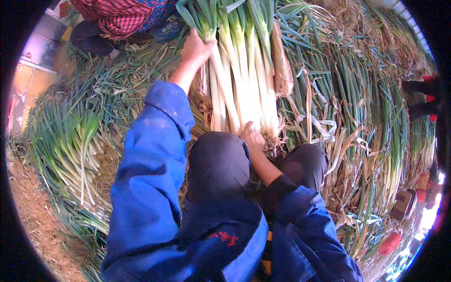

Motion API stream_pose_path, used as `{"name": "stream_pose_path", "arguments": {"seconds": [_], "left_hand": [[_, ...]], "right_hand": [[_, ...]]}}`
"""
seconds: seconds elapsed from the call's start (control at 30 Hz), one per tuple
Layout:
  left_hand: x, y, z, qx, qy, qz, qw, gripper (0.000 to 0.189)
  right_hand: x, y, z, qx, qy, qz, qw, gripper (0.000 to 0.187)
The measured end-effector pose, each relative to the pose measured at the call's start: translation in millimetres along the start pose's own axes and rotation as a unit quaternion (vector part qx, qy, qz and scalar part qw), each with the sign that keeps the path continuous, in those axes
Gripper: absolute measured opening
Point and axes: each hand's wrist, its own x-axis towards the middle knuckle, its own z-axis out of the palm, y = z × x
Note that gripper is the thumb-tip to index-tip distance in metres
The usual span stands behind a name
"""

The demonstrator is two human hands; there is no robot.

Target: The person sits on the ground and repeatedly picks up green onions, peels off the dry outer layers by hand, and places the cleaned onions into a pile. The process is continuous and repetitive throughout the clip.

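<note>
Several long green onions with thick white stalks and green tops lie side by side in front of my knees. My left hand grips the neck of a slanting green onion at the left side of the row, just below its leaves. The white lower end of that stalk reaches my right hand, whose fingers are curled on it. Root tufts show right of that hand. A rough wooden piece stands along the right side of the row; part of another shows at the left.
Loose green onions lie in a heap at left. A broad pile of untrimmed onions with dry leaves fills the right. Another person in a checked garment sits at top left. A cardboard box and red object lie at lower right.
</note>
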Motion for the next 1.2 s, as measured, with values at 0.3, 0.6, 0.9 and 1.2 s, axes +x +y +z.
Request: {"name": "stream_pose_path", "arguments": {"seconds": [0.3,0.6,0.9,1.2], "left_hand": [[-1.9,10.6,48.2,0.18,-0.005,0.039,0.983,0.076],[11.2,9.2,84.6,0.212,-0.007,0.098,0.972,0.086],[37.3,-18.9,156.7,0.199,0.113,0.186,0.956,0.078],[-45.7,18.0,127.2,0.131,0.011,0.174,0.976,0.072]], "right_hand": [[6.1,9.0,17.2,0.043,0.01,-0.157,0.987,0.044],[26.6,-22.8,28.9,0.067,-0.062,-0.073,0.993,0.052],[59.5,-23.3,41.3,0.088,-0.086,-0.006,0.992,0.051],[29.3,18.7,6.0,0.13,-0.156,-0.055,0.978,0.057]]}}
